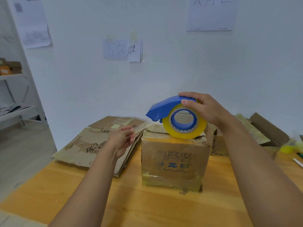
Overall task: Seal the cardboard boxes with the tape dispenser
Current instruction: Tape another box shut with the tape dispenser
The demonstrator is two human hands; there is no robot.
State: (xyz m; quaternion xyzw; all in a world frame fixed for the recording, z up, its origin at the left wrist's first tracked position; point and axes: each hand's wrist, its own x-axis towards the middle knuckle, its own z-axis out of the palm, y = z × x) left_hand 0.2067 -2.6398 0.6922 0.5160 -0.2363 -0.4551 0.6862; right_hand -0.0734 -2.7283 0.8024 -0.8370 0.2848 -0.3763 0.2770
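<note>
Both hands work: the right hand grips the dispenser on the box top; the left hand, fingers curled, seems to pinch clear tape. Next move, likely: lay the strip along the seam on the worktop.

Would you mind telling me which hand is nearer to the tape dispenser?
Right. The right hand grips the top of the tape dispenser, which sits on the cardboard box. The left hand is apart, lower to the dispenser's left, pinching what looks like clear tape.

two bare forearms, no sleeves; fingers without rings.
</note>
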